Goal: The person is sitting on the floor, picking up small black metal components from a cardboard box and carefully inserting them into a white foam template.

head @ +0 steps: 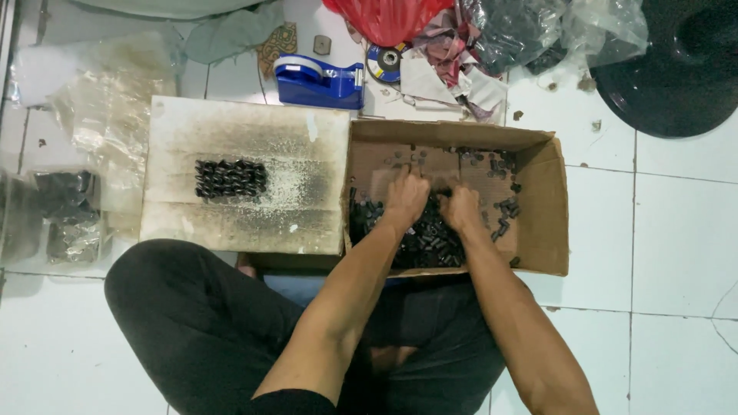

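Note:
Both my hands reach into an open cardboard box on the white tiled floor. The box holds a heap of small black cylindrical parts. My left hand lies palm down on the heap, fingers curled into the parts. My right hand is beside it, also pressed into the heap with bent fingers. What each hand has between its fingers is hidden. To the left lies a stained flat board carrying a tidy block of the same black parts in rows.
I sit cross-legged in dark trousers at the box's near side. A blue tape dispenser, a grinding disc, a red bag and plastic bags lie beyond. A black round base is top right; bagged parts lie left.

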